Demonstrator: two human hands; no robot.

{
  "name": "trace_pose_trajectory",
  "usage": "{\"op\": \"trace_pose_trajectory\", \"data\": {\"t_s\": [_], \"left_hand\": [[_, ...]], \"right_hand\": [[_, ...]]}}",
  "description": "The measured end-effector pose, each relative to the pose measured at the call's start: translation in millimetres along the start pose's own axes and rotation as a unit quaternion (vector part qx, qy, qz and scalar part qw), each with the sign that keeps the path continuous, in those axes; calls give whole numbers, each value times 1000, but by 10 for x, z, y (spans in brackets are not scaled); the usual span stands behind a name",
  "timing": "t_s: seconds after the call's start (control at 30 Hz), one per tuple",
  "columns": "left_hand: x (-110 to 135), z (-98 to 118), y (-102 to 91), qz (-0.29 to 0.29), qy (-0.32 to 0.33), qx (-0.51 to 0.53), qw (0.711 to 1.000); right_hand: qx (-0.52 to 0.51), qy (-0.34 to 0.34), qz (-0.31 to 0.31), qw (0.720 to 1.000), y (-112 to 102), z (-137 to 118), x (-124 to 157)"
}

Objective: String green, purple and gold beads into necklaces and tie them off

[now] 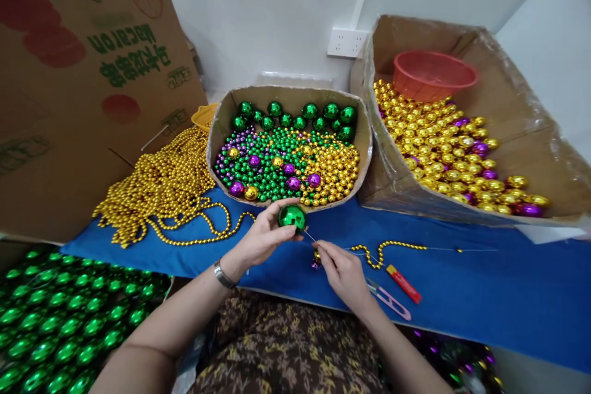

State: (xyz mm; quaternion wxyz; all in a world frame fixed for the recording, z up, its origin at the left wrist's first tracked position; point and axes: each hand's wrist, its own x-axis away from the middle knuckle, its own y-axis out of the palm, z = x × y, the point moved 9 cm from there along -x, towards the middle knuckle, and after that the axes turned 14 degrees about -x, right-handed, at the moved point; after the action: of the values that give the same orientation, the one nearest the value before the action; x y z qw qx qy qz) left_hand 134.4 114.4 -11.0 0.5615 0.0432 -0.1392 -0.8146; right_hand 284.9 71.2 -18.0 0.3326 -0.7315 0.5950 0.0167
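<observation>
My left hand (263, 233) is closed around a large shiny green ball (292, 217), fingers over the top and thumb underneath. Close to its right, my right hand (340, 271) pinches a thin string (311, 235) that runs up to the ball. Small gold and purple beads (316, 257) hang by the right fingertips. Further right lies a short strand of gold beads (381, 253) with its bare string stretching over the blue cloth. Pink-handled thread snips (392, 301) and a red and yellow lighter-like piece (404, 284) rest beside my right forearm.
Ahead stands a cut-down cardboard box (212, 154) of green, gold and purple beads. A gold bead garland heap (161, 178) lies left. The right carton (462, 37) holds gold and purple balls and a red basin (434, 74). Green balls (69, 326) fill the lower left.
</observation>
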Motion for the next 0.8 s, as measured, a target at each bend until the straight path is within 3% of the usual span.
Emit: {"op": "trace_pose_trajectory", "data": {"t_s": [0.33, 0.53, 0.63, 0.73, 0.8], "left_hand": [[39, -98, 158, -33, -1, -24, 999], [37, -96, 109, -4, 5, -43, 999], [44, -112, 158, -29, 9, -84, 996], [49, -39, 194, -65, 43, -127, 989], [40, 79, 127, -57, 84, -152, 983]], "right_hand": [[-11, 12, -10, 1000, 53, 13, 31], [-34, 43, -31, 998, 117, 55, 28], [-54, 39, -40, 997, 140, 34, 22], [-53, 39, -24, 998, 84, 15, 8], [-58, 48, -9, 997, 29, 23, 6]]}}
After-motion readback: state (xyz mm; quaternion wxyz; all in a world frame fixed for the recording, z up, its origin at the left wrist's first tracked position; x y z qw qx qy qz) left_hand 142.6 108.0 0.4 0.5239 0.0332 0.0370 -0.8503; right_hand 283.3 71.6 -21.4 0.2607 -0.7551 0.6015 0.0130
